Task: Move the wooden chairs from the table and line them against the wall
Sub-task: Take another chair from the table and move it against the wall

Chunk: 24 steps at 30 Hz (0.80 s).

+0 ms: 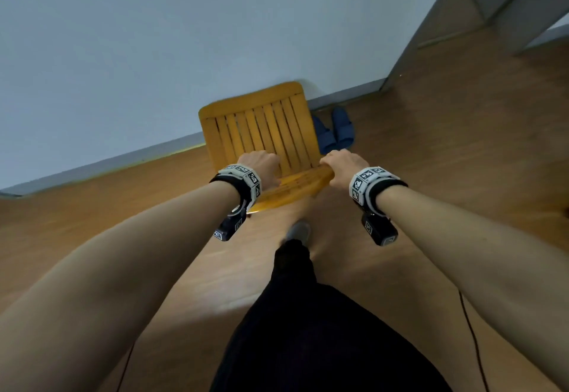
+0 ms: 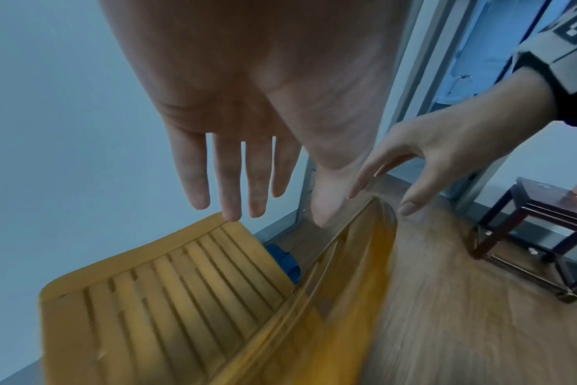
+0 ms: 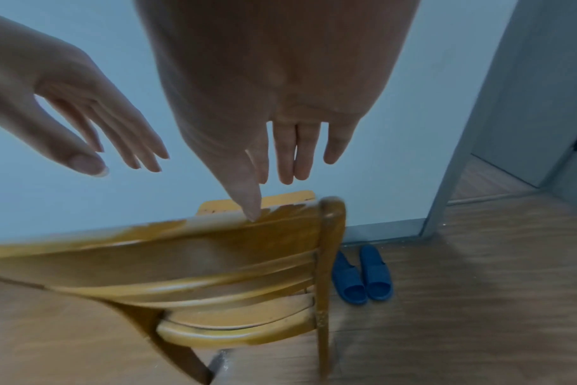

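A yellow wooden chair (image 1: pixel 261 127) with a slatted seat stands facing the pale wall (image 1: pixel 123 53), its seat front close to the baseboard. Both my hands hover at its curved top rail (image 1: pixel 295 187). My left hand (image 1: pixel 261 165) is over the rail's left part and my right hand (image 1: pixel 345 167) is at its right end. The left wrist view shows the left hand (image 2: pixel 247 166) with straight, spread fingers above the seat (image 2: pixel 168 299). Seen from the right wrist, the right hand (image 3: pixel 280 146) is also spread, its thumb tip touching the rail (image 3: pixel 181 250). Neither hand grips anything.
A pair of blue slippers (image 1: pixel 334 130) lies by the baseboard just right of the chair. A doorway frame (image 1: pixel 415 37) opens at the right. A dark wooden table (image 2: pixel 544 216) stands further right. My foot (image 1: pixel 298 231) is behind the chair on the wooden floor.
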Available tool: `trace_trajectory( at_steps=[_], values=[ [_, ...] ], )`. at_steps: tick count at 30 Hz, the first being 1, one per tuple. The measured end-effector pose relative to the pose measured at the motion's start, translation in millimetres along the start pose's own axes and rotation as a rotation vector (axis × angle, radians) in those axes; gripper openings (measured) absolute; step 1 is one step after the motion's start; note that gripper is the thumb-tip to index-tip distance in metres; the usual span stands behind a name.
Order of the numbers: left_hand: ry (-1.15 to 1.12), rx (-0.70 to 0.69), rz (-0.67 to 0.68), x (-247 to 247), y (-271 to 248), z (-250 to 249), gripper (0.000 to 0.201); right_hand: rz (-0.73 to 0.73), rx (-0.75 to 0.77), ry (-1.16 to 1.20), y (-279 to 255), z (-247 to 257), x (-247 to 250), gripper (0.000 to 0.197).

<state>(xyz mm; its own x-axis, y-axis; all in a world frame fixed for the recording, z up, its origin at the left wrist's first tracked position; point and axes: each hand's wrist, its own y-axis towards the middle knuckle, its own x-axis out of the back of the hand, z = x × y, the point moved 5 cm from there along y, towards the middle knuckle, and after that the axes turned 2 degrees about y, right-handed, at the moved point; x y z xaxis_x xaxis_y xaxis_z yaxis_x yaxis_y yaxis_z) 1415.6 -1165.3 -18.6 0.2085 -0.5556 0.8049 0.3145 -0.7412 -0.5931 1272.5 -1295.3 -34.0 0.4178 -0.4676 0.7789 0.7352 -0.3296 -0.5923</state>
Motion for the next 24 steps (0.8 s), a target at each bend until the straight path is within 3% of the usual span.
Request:
trace_trajectory(
  at_steps=[5, 9, 17, 24],
  values=[
    [0.085, -0.174, -0.009, 66, 70, -68, 0.055, -0.05, -0.172, 0.108, -26, -88, 28, 0.05],
    [0.212, -0.38, -0.008, 123, 109, -173, 0.041, -0.114, -0.371, 0.288, -82, -183, 27, 0.054],
    [0.445, -0.732, -0.033, 173, 127, -452, 0.057, -0.24, -0.741, 0.659, -252, -359, -43, 0.046],
    [0.675, -0.999, -0.087, 169, 53, -721, 0.047, -0.381, -1.017, 0.902, -433, -476, -146, 0.052]
  ],
)
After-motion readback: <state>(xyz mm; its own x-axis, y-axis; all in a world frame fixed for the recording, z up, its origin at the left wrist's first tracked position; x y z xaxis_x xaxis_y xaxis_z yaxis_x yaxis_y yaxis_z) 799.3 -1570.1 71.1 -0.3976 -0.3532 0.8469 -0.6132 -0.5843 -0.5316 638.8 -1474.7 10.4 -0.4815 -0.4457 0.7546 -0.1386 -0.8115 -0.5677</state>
